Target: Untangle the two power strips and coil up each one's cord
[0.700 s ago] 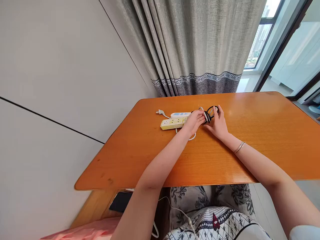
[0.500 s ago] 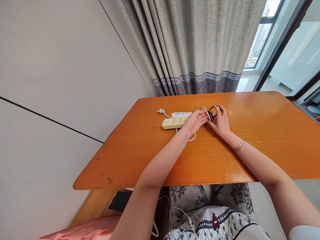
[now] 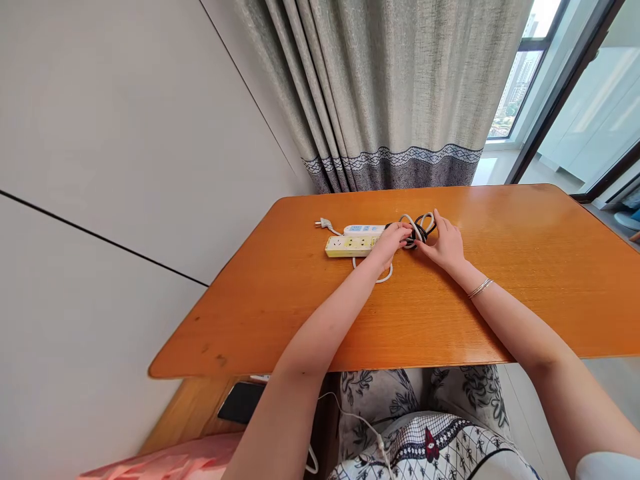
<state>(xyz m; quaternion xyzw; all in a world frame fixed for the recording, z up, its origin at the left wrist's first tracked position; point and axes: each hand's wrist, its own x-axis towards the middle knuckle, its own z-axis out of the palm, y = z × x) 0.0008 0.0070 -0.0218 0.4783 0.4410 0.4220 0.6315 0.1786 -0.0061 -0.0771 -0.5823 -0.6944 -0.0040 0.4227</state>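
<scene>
While the wooden table (image 3: pixel 540 280) fills the foreground, a yellow-sided power strip (image 3: pixel 344 247) lies near its far edge, just in front of a white power strip (image 3: pixel 359 230). Left hand (image 3: pixel 389 245) curls at the bunched cords (image 3: pixel 421 232), grip cannot be told; right hand (image 3: pixel 448 249), thumb and fingers spread, cups their right side. White plug (image 3: pixel 325 223): left of strips.

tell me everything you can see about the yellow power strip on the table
The yellow power strip is a long, low block that looks like plastic, with a paler cream top and a yellower front side. Dark socket holes show on top, with no plug in those visible. It lies flat on the table, running roughly left to right, just in front of a white strip. The left hand hides its right end; whether it touches is unclear.
</scene>
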